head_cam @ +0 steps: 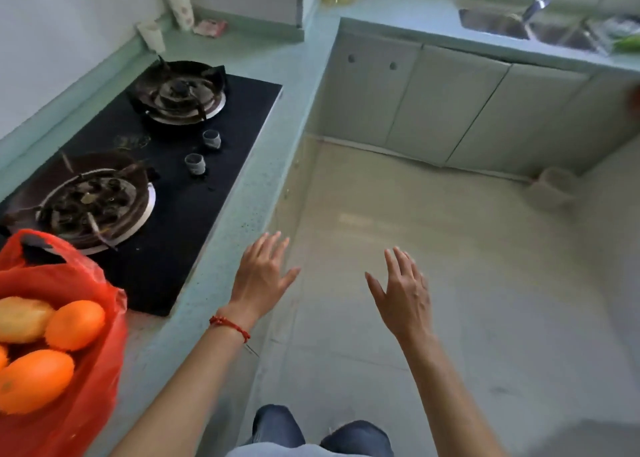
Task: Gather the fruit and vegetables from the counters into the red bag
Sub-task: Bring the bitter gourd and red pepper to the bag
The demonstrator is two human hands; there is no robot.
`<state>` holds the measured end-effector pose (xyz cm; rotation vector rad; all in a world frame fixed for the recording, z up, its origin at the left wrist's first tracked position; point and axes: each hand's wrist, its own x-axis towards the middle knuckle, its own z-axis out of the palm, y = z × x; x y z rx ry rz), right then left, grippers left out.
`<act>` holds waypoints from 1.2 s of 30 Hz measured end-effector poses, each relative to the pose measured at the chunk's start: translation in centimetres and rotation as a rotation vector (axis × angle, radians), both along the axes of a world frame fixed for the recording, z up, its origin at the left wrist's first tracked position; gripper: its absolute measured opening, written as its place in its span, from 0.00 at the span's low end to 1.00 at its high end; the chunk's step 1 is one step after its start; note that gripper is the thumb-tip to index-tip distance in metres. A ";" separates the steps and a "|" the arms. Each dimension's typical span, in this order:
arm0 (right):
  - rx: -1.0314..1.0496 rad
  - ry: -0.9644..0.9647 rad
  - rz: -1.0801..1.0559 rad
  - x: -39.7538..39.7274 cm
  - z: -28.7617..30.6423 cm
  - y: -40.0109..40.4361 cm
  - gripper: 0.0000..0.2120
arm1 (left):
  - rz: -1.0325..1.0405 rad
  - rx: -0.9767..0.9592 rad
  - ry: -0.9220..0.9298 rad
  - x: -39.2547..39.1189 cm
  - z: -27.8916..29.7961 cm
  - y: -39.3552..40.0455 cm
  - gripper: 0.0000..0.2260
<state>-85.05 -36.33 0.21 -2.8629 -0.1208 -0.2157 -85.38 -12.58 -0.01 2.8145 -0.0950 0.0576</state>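
The red plastic bag (86,325) sits open on the counter at the lower left, beside the stove. Inside it lie an orange (75,325), a yellow-brown fruit (20,318) and a second orange fruit (34,380). My left hand (261,276), with a red string on its wrist, hovers with fingers spread just past the counter's front edge, empty. Over the floor to the right of it, my right hand (403,294) is also spread and empty. Something green (627,43) lies on the far counter by the sink, cut off by the frame edge.
A black two-burner gas stove (194,193) is set into the pale green counter (242,214). A steel sink (519,27) with a tap sits in the far counter above grey cabinets (450,110). Bottles and packets stand in the back corner. A small bin (554,186) stands on the floor.
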 end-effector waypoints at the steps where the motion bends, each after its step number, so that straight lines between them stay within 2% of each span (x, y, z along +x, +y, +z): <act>1: 0.001 -0.004 -0.030 -0.3 0.0 -1.4 0.27 | -0.029 -0.005 -0.002 0.5 0.1 -1.4 0.29; 18: -0.021 -0.029 -0.489 -6.2 0.2 -22.2 0.28 | -0.472 0.003 -0.039 4.6 1.4 -24.5 0.28; 27: -0.005 0.010 -0.620 -6.2 -0.2 -26.0 0.28 | -0.597 -0.001 -0.020 7.3 1.0 -30.0 0.27; 36: 0.025 0.056 -0.677 -0.3 -0.8 -28.5 0.29 | -0.680 0.003 -0.015 14.7 -0.2 -33.1 0.27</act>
